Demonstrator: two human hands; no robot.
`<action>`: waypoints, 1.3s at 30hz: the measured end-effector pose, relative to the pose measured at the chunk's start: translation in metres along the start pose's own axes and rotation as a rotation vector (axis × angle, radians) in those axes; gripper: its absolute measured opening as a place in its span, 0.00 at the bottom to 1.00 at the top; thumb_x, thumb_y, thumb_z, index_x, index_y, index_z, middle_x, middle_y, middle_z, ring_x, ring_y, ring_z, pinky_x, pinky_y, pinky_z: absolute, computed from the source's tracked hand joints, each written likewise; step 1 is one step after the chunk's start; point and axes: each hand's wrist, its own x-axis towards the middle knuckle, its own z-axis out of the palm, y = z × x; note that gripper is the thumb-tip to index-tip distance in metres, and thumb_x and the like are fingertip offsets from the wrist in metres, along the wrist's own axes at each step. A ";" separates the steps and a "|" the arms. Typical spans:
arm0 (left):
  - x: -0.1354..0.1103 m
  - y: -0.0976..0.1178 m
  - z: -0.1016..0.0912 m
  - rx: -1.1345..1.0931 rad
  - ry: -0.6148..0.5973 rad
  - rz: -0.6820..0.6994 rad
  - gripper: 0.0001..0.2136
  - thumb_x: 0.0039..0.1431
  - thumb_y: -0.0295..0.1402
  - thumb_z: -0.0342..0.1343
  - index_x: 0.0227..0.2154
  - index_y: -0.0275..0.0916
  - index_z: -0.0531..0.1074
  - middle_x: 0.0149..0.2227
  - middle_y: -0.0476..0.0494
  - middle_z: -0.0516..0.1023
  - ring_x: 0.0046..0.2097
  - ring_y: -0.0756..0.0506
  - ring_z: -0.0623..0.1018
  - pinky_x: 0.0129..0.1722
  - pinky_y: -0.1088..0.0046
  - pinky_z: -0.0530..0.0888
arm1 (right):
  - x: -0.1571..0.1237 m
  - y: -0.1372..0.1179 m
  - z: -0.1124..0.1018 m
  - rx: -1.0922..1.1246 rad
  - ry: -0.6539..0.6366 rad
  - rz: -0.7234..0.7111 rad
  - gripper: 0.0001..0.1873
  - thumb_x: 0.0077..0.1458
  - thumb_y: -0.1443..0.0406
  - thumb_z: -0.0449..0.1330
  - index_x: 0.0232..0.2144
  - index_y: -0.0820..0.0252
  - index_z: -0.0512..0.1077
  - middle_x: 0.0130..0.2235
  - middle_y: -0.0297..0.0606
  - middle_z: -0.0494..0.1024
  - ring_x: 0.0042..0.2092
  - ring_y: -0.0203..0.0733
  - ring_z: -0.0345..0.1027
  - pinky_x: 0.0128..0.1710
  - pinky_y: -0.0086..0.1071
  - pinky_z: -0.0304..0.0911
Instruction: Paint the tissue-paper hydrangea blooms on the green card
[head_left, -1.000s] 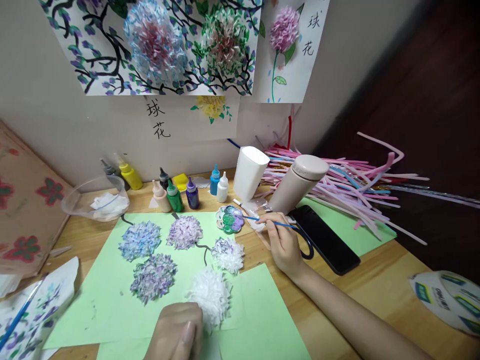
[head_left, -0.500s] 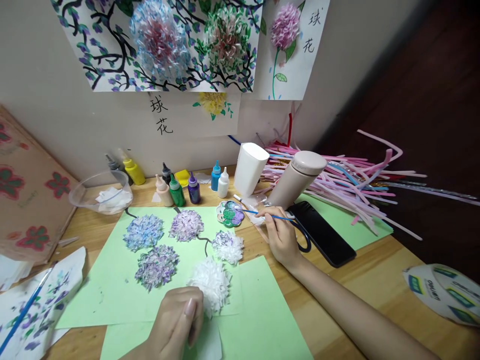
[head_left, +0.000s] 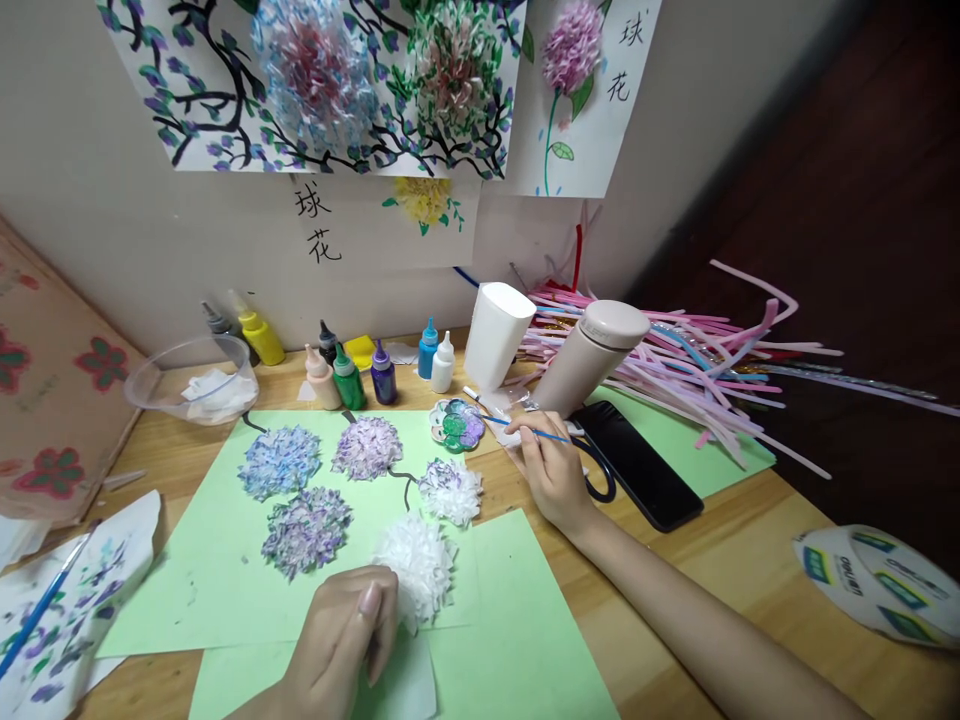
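Observation:
My right hand (head_left: 556, 475) grips a thin blue paintbrush (head_left: 496, 421) like a pen. The brush's tip is at the edge of a small flower-shaped palette (head_left: 456, 426) smeared with green and purple paint. My left hand (head_left: 337, 635) is closed, resting on the green paper (head_left: 517, 610) against the left side of a white ruffled paper flower (head_left: 420, 572). Whatever its curled fingers may pinch is hidden. Behind lies a smaller white flower with purple tips (head_left: 450, 492). Further left are a blue flower (head_left: 281, 462) and two purple ones, the front one (head_left: 307, 532) darker.
Several paint bottles (head_left: 383, 375) stand along the wall, beside a clear bowl (head_left: 191, 380). A white cup (head_left: 499, 335), a tumbler (head_left: 592, 355), scissors (head_left: 606, 480) and a phone (head_left: 641, 465) surround my right hand. Pipe cleaners (head_left: 690, 365) lie behind. A tape roll (head_left: 877, 585) sits at right.
The whole view has shifted slightly, so things appear a little further left. Both hands keep nearly the same place, with the brush still at the palette's edge.

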 end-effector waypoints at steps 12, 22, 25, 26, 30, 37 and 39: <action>0.000 0.001 0.000 0.007 -0.002 -0.039 0.27 0.68 0.33 0.31 0.11 0.37 0.56 0.14 0.49 0.60 0.19 0.52 0.62 0.24 0.77 0.62 | 0.001 -0.001 -0.002 0.039 -0.008 0.014 0.13 0.63 0.67 0.43 0.32 0.56 0.67 0.33 0.38 0.72 0.39 0.43 0.64 0.40 0.38 0.59; 0.000 0.002 0.000 0.009 -0.008 -0.046 0.27 0.68 0.32 0.30 0.12 0.38 0.56 0.13 0.49 0.60 0.18 0.52 0.61 0.23 0.76 0.62 | -0.001 0.001 -0.002 0.051 0.131 0.030 0.13 0.62 0.67 0.43 0.32 0.55 0.66 0.33 0.38 0.72 0.39 0.44 0.64 0.40 0.41 0.60; 0.000 0.003 0.001 0.005 -0.011 -0.030 0.27 0.68 0.32 0.30 0.12 0.38 0.57 0.13 0.49 0.61 0.19 0.52 0.62 0.23 0.76 0.62 | -0.011 0.004 -0.003 0.120 0.246 -0.088 0.12 0.61 0.65 0.43 0.32 0.54 0.66 0.31 0.38 0.72 0.37 0.45 0.65 0.39 0.43 0.60; 0.000 0.003 0.001 0.000 -0.009 -0.028 0.27 0.68 0.32 0.31 0.12 0.38 0.57 0.13 0.49 0.61 0.19 0.52 0.62 0.24 0.76 0.62 | -0.015 0.006 -0.003 0.134 0.244 -0.134 0.12 0.60 0.64 0.43 0.31 0.53 0.65 0.29 0.37 0.72 0.35 0.46 0.65 0.38 0.44 0.60; 0.001 0.002 0.000 -0.018 -0.013 -0.014 0.27 0.68 0.33 0.31 0.12 0.38 0.56 0.13 0.49 0.60 0.19 0.52 0.62 0.24 0.76 0.63 | -0.036 0.010 -0.005 0.125 0.154 -0.152 0.14 0.59 0.57 0.43 0.27 0.52 0.65 0.25 0.36 0.71 0.31 0.46 0.64 0.34 0.45 0.60; 0.000 0.002 0.000 -0.027 -0.019 -0.038 0.26 0.68 0.32 0.31 0.12 0.37 0.56 0.14 0.49 0.61 0.20 0.52 0.62 0.25 0.76 0.62 | -0.033 -0.002 0.000 0.264 0.209 -0.171 0.11 0.59 0.63 0.43 0.27 0.52 0.61 0.23 0.34 0.69 0.28 0.44 0.62 0.32 0.42 0.58; 0.000 0.001 0.000 -0.027 -0.026 -0.031 0.26 0.68 0.32 0.31 0.12 0.37 0.56 0.14 0.50 0.60 0.20 0.51 0.62 0.25 0.76 0.62 | -0.028 -0.006 0.003 0.303 0.232 -0.132 0.10 0.59 0.64 0.43 0.27 0.53 0.60 0.22 0.33 0.67 0.27 0.43 0.62 0.31 0.42 0.58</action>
